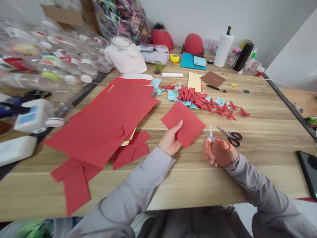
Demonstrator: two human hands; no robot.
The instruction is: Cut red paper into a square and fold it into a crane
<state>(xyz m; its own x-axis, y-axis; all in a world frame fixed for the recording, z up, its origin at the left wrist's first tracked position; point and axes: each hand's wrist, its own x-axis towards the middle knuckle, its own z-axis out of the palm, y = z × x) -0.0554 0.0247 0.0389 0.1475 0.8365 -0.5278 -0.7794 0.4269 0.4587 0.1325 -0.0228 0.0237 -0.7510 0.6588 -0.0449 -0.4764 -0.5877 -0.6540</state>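
- Left hand (170, 141): fingers clamped on a red paper square (186, 125), at its 1 o'clock.
- Right hand (223, 154): fingers curled around orange-handled scissors (210, 137), blades apart.
- Drifting toward 10 o'clock, the blades could nick the square's nearest corner.

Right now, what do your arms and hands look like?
My left sleeve and right sleeve are long, plain grey and wrinkly, and reach down to my wrists. My left hand and right hand have no gloves on.
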